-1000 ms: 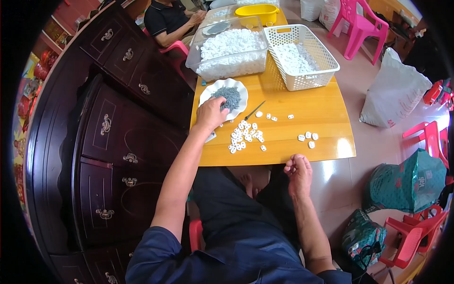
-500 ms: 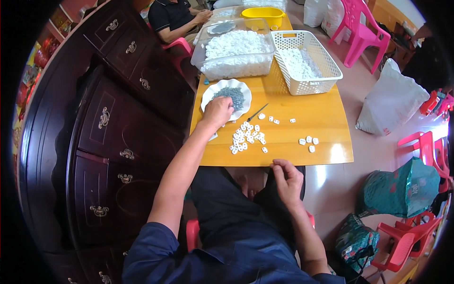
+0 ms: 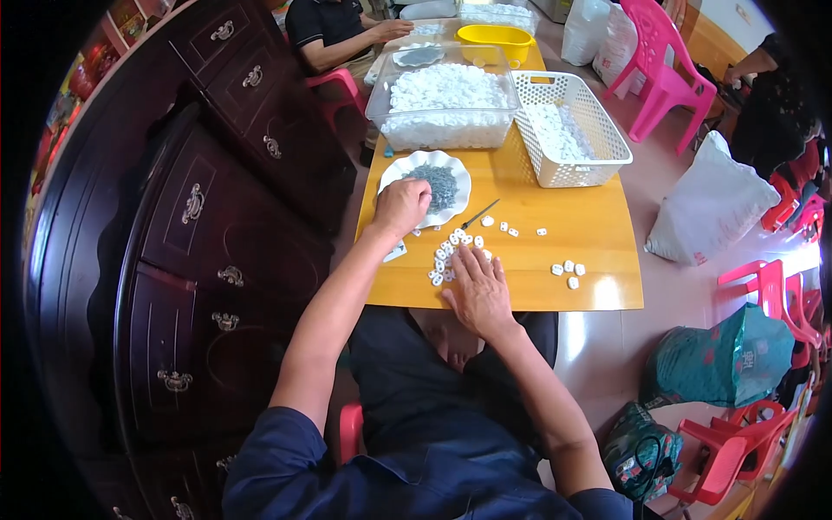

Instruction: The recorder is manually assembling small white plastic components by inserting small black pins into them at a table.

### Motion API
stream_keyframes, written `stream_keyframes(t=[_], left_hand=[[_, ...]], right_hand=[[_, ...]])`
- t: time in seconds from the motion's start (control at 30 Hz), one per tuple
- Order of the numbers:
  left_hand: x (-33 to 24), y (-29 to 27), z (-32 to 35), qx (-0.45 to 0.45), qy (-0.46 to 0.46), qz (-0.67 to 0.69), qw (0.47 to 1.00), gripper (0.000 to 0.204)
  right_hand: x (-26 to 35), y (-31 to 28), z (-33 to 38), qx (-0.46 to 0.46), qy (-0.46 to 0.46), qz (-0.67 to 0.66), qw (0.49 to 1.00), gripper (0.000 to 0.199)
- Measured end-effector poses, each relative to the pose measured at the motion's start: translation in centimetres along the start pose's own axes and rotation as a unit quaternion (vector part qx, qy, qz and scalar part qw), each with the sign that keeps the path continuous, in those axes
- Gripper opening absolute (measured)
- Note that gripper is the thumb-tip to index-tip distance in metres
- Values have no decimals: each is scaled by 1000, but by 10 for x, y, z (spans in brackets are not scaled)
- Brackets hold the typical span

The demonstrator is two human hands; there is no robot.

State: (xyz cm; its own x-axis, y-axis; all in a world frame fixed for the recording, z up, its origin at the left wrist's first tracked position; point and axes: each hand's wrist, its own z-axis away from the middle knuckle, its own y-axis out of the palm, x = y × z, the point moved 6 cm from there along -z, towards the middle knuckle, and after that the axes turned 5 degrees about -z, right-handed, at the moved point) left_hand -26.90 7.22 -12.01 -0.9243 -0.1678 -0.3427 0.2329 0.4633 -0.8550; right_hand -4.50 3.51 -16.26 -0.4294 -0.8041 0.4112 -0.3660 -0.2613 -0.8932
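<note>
On yellow table: left hand curled over scalloped white dish of grey bits, grip contents hidden; right hand flat, fingers open, covering small white pieces, holding nothing; thin tool within reach.

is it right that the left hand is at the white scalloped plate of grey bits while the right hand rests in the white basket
Not quite. The head view shows the right hand lying flat on the wooden table by the loose white pieces, not in the white basket. The left hand is indeed at the white scalloped plate of grey bits.
</note>
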Motion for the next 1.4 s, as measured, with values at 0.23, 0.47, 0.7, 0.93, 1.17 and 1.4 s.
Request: stream_keyframes(t=[0.23, 0.47, 0.7, 0.93, 1.17, 1.4], left_hand=[[3, -5, 7, -21, 16, -17, 999, 6], [-6, -3, 4, -5, 1, -25, 1000, 6], [-9, -2, 7, 19, 4, -51, 999, 7], [-9, -7, 7, 8, -4, -44, 999, 7], [-84, 11, 40, 90, 107, 67, 988, 9], [-92, 24, 65, 124, 147, 1, 981, 8]], right_hand=[[-2, -4, 18, -2, -7, -16, 1000, 62], [-13, -13, 28, -11, 1, -18, 1000, 57], [-19, -12, 35, -34, 14, -16, 999, 58], [-14, -11, 37, -53, -18, -39, 998, 51], [-14, -10, 37, -89, -54, -69, 992, 43], [-7, -28, 48, -175, -99, -116, 973, 42]])
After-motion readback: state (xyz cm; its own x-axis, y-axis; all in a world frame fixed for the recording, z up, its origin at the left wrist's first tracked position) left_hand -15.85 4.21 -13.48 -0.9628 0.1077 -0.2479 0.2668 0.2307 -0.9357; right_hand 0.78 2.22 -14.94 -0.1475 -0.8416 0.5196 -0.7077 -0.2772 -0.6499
